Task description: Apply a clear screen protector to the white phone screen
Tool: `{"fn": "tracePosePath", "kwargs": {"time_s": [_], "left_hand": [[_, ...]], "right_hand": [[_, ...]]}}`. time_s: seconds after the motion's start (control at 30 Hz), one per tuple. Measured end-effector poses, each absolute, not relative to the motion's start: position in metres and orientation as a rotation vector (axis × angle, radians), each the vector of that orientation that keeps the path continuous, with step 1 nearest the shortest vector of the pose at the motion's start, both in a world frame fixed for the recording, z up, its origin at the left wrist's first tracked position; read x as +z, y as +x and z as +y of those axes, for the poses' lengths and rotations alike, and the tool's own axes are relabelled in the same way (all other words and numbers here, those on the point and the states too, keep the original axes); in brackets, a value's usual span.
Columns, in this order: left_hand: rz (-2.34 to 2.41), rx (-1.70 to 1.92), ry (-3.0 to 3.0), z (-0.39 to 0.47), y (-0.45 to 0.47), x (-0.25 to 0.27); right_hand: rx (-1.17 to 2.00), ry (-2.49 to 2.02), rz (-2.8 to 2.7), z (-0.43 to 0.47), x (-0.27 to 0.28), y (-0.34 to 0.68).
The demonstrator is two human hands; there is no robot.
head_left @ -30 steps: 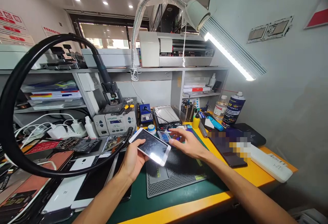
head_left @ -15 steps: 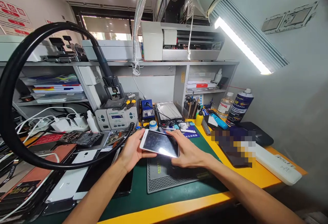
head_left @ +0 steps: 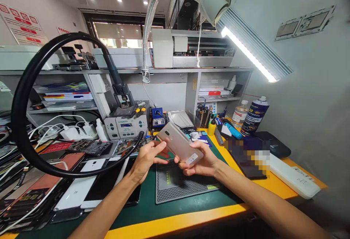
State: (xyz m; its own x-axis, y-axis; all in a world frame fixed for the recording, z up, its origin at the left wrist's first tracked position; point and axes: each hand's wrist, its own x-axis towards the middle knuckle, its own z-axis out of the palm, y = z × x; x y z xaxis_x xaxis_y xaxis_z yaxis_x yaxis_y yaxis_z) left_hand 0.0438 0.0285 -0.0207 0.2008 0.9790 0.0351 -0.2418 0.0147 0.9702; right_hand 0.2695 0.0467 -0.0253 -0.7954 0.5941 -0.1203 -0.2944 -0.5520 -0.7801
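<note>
A smartphone [head_left: 177, 141] is held tilted above the work mat, its pinkish metallic back towards me. A camera lens and a round spot show near its upper left end, and a pale label lies at the lower right end. My right hand [head_left: 203, 158] grips that lower right end, thumb and fingers around the edges. Just left of the phone, my left hand [head_left: 147, 158] has its fingers apart and seems to hold nothing. Beneath both hands lies a grey perforated pad [head_left: 175, 191] on the green mat [head_left: 149, 213].
On the left are several phones and parts, including a white phone back [head_left: 79, 186]. A black hose [head_left: 20, 104] loops over them from the hot-air station [head_left: 127, 126]. A lit lamp [head_left: 251, 45] hangs above. Bottles and a spray can [head_left: 255, 116] stand at the right.
The phone has been turned over from its screen side to its back and now slants. My left hand has let go of it, while my right hand keeps hold.
</note>
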Motion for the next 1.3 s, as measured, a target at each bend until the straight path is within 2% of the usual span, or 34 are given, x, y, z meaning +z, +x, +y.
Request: {"fn": "tracePosePath", "kwargs": {"time_s": [0.2, 0.37, 0.57, 0.67, 0.8, 0.9, 1.03, 1.3], "left_hand": [[0.885, 1.315, 1.261, 0.025, 0.055, -0.032], [0.998, 1.433, 1.253, 0.027, 0.057, -0.035], [1.027, 1.395, 1.161, 0.035, 0.046, -0.032], [0.912, 1.322, 0.999, 0.038, 0.040, -0.030], [0.662, 1.151, 0.943, 0.029, 0.048, -0.027], [0.542, 1.047, 1.129, 0.017, 0.059, -0.027], [0.543, 1.060, 1.205, 0.013, 0.062, -0.028], [0.556, 1.130, 1.103, 0.020, 0.055, -0.031]], "right_hand": [[2.585, -0.503, -0.943, 0.045, -0.030, 0.265], [2.634, -0.539, -0.917, 0.046, -0.030, 0.261], [2.620, -0.593, -0.982, 0.046, -0.025, 0.263], [2.386, -0.662, -1.172, 0.043, -0.026, 0.262], [1.545, -0.843, -1.608, 0.037, -0.035, 0.257], [1.140, -0.955, -1.767, 0.033, -0.044, 0.254], [1.004, -0.970, -1.860, 0.028, -0.048, 0.252], [1.106, -0.875, -1.949, 0.020, -0.038, 0.254]]}}
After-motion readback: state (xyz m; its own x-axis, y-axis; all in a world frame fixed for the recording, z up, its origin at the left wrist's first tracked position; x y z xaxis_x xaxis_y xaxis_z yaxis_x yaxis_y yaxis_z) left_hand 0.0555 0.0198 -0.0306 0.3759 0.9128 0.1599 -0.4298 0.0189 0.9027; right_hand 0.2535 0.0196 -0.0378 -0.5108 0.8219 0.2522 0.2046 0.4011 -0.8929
